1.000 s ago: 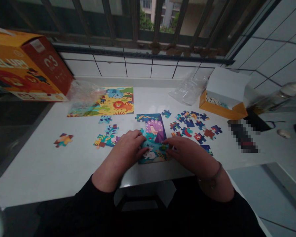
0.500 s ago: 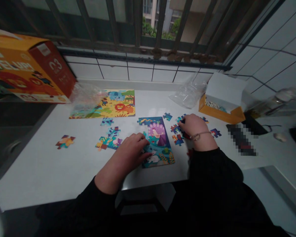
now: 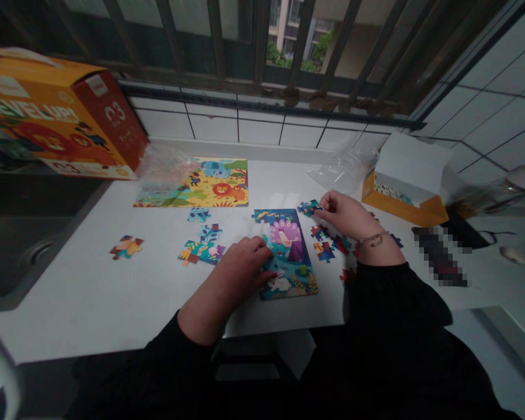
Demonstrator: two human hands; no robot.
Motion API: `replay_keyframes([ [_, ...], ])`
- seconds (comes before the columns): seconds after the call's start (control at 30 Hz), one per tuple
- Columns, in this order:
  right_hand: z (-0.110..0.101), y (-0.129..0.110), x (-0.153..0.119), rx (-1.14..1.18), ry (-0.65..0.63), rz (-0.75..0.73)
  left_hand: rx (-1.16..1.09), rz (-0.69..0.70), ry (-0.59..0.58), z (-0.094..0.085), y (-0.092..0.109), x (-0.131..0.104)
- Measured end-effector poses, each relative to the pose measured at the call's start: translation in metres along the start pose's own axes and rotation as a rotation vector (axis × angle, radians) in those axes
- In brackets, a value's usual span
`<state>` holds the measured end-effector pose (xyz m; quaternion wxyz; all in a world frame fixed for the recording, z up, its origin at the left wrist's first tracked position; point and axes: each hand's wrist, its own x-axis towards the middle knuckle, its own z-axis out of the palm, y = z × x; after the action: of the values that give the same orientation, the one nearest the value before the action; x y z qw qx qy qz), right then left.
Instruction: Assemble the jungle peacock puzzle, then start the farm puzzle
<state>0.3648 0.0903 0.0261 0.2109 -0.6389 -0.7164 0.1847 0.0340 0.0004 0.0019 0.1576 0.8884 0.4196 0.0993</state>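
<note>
Pointing lengthwise toward window [image 3: 284,41]: puzzle [image 3: 291,254]

Loads of room on the tabletop [image 3: 135,303] well left of the left hand [image 3: 247,259]; right hand [image 3: 343,216] is kinda hemmed in, puzzle pieces [image 3: 324,251] nearer me, plastic bag [image 3: 343,169] beyond.
</note>
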Motion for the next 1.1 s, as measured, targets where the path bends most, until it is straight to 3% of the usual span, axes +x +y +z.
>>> replay_keyframes([
  [0.1, 0.011, -0.035, 0.004, 0.193, -0.102, -0.150, 0.017, 0.004, 0.016, 0.001, 0.000, -0.001],
  [0.2, 0.032, -0.071, 0.011, 0.202, -0.242, -0.272, 0.025, -0.012, 0.005, 0.000, 0.000, -0.001],
  [0.33, 0.068, -0.099, 0.017, 0.172, -0.214, -0.265, 0.034, -0.022, -0.012, 0.000, 0.003, -0.001],
  [0.5, 0.089, -0.098, 0.013, 0.149, -0.138, -0.235, 0.033, -0.015, -0.003, -0.002, 0.005, -0.001],
  [0.97, 0.090, -0.085, 0.014, 0.162, -0.137, -0.387, 0.022, -0.021, -0.002, -0.003, 0.006, -0.002],
  [1.1, 0.087, -0.085, 0.011, 0.217, -0.158, -0.345, 0.008, -0.015, 0.007, -0.002, 0.006, -0.002],
])
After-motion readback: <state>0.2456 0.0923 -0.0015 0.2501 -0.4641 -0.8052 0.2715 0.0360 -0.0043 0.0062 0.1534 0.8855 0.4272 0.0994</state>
